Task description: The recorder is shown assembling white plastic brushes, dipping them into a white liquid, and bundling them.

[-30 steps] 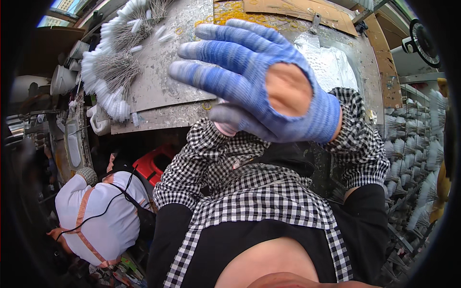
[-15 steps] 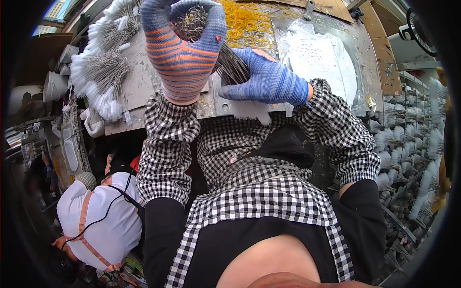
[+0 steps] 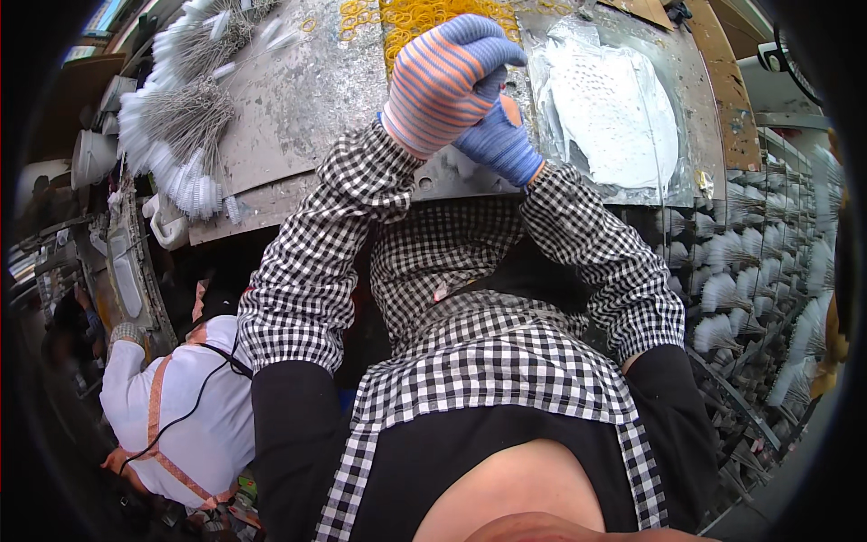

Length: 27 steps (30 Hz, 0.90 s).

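Observation:
My left hand, in a striped orange and blue knit glove, is closed in front of my right hand, its fingers curled over toward the right. My right hand, in a blue striped glove with one bare fingertip showing, is closed just below it. The bundle of wire-stemmed brushes seen in my right hand in the earlier frame is now almost wholly hidden behind the gloves; pale bristles show faintly below them. What my left fingers hold is covered. Yellow rubber bands lie on the table beyond my hands.
White-bristled wire brushes are piled on the table's left. To the right, a perforated white sheet lies in clear plastic. More brushes fill a rack at far right. Another person in a white top is at lower left.
My left hand has moved right and down, from the bundle's wire ends to in front of my right hand. My right hand has shifted slightly, and the wires have gone out of sight.

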Motion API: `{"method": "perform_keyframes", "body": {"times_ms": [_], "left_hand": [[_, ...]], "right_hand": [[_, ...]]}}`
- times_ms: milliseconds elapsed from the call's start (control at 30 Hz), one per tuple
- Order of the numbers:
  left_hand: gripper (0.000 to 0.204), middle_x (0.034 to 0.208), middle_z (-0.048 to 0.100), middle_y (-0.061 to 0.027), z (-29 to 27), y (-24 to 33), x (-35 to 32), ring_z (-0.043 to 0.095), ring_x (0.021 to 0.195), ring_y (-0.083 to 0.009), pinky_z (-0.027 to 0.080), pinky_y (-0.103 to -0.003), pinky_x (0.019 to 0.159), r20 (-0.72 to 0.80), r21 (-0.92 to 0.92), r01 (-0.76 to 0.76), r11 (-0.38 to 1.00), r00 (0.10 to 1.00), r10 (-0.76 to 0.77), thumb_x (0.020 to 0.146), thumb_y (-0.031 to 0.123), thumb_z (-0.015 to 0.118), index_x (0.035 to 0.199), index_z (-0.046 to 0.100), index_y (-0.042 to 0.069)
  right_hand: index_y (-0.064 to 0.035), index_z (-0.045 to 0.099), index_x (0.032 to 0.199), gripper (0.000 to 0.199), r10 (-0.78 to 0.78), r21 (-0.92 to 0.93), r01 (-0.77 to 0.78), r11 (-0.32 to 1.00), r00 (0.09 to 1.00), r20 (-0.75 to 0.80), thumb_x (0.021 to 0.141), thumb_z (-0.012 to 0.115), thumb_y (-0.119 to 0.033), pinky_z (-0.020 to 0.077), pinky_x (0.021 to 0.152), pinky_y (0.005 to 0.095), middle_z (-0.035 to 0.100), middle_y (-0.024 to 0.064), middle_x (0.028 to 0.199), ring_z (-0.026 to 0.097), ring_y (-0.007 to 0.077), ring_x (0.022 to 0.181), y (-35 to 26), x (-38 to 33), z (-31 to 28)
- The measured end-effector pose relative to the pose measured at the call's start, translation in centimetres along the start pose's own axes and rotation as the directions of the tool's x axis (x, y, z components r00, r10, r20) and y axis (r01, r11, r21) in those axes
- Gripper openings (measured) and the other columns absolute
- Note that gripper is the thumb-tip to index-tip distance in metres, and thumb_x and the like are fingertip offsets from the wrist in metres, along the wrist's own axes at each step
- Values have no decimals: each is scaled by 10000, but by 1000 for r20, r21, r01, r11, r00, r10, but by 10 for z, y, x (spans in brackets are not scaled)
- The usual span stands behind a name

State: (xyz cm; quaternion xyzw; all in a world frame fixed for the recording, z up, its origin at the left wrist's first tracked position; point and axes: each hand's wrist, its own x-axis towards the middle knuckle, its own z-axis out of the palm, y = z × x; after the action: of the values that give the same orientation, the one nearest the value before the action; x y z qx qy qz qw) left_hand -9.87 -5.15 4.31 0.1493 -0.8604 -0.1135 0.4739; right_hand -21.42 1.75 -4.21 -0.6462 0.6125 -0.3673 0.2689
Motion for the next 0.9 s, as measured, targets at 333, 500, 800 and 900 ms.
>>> {"method": "perform_keyframes", "body": {"times_ms": [333,500,800,900], "left_hand": [[204,892,653,-118,43,-11,36,669,831,-311,542,-352,734,-100,-195,50,980,992,-70,772,-70,660,933,715,44],[216,918,677,-62,-9,45,-35,709,849,-219,597,-362,781,13,-329,-206,922,975,223,686,136,777,899,763,103],[271,965,698,-80,-23,27,-16,699,829,-150,571,-281,690,-82,-114,116,987,989,-126,787,-90,670,1004,749,53],[321,943,698,-81,-8,16,-35,701,812,-214,577,-328,709,-158,-139,-26,990,987,3,736,-69,708,1020,756,71]], "right_hand": [[-65,683,1146,299,-87,-206,88,975,996,11,905,682,-243,534,890,409,713,152,1102,684,312,1034,36,41,-8],[-93,688,1011,284,-334,47,342,939,934,-125,784,757,-250,544,775,435,707,130,950,686,346,900,9,-33,-6],[-143,683,1022,243,-196,-233,168,958,975,-105,808,724,-251,537,786,499,712,126,865,693,361,848,-12,-13,-10],[-116,686,1033,267,-352,-154,324,934,909,-222,815,728,-263,535,806,486,721,147,918,690,375,885,-5,-19,2]]}}
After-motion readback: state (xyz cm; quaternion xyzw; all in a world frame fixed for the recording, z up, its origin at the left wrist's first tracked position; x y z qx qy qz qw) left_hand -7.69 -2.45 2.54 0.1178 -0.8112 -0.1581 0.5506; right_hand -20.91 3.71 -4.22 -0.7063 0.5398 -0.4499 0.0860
